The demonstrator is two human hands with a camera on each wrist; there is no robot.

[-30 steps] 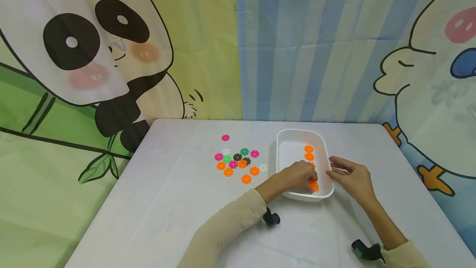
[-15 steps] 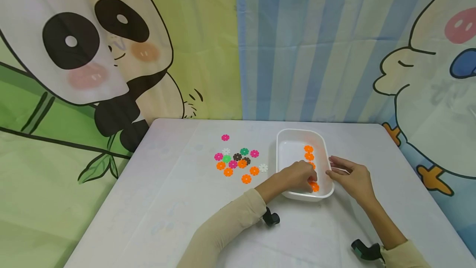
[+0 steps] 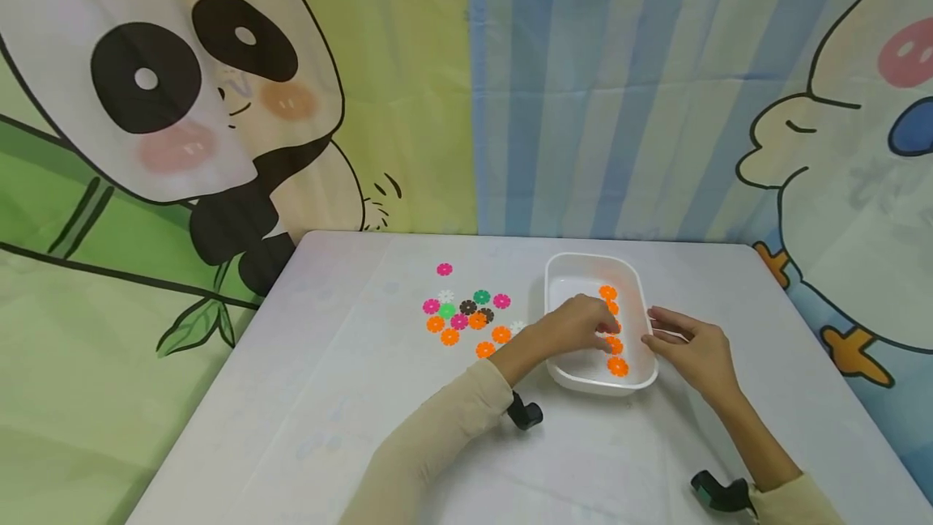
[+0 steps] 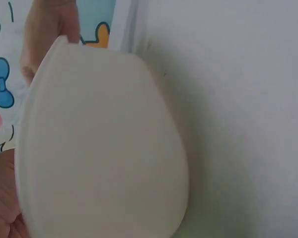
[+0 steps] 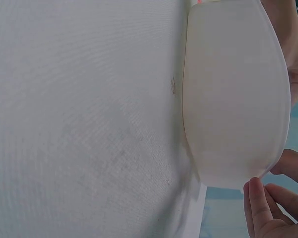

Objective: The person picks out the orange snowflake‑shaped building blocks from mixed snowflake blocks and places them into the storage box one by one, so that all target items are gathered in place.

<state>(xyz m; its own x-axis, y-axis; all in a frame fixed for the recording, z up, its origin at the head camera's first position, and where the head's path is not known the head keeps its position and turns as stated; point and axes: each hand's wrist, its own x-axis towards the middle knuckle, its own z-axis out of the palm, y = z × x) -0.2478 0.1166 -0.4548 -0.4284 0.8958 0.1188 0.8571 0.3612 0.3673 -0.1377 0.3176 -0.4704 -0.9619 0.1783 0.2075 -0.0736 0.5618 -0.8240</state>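
In the head view, my left hand [image 3: 579,324] reaches into the white plastic tray [image 3: 583,386], over a column of small orange flower-shaped discs [image 3: 617,367] along its right half. Its thumb and index finger stand a little apart, fingertips right at the discs in the middle of the column, partly hiding them. My right hand [image 3: 696,353] pinches the tray's right rim. Seen from the right wrist, fingertips press the outer wall of the tray [image 5: 233,94] while the thumb of the right hand [image 5: 283,203] lies at the rim. The left wrist view mostly shows the tray's outside [image 4: 104,139].
Left of the tray, loose flower-shaped discs lie scattered on the white table [image 3: 306,411]: orange [image 3: 449,337], pink [image 3: 445,269], green [image 3: 481,296], dark brown [image 3: 468,307] and white ones. One white disc is partly behind the left forearm. A cartoon-printed curtain [image 3: 408,87] hangs behind the table.
My left hand has moved up the column, away from the tray's near end, uncovering an orange disc just above the nearest one. My right hand keeps its place at the rim.
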